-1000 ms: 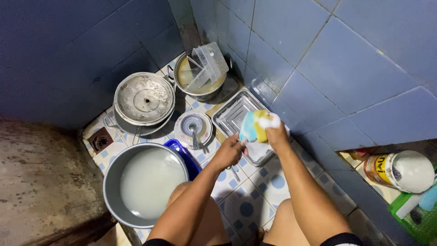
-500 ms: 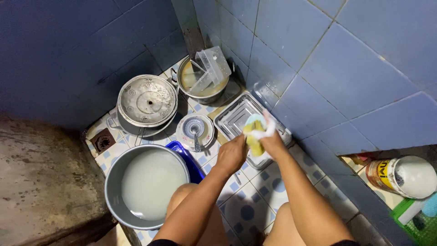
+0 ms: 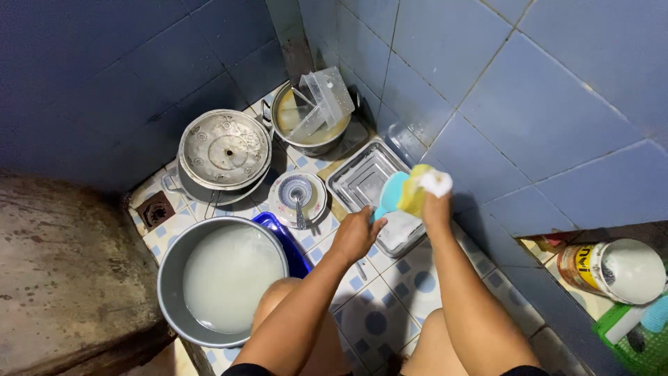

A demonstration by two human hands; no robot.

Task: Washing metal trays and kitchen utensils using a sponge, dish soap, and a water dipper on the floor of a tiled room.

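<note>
Grey basin [image 3: 182, 306] of cloudy water by my left knee. Pot with patterned lid [image 3: 224, 150] beyond it. Steel tray [image 3: 362, 182] against blue wall. My left hand [image 3: 356, 235] pinches lower edge of small turquoise dish [image 3: 392, 196], held over tray. My right hand [image 3: 436, 204] closed on soapy yellow sponge [image 3: 422, 188], pressed against dish.

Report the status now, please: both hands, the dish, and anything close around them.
Left hand grips teal dish at its lower edge. Right hand presses soapy yellow sponge on it. Metal tray directly beneath; nothing in the way.
</note>
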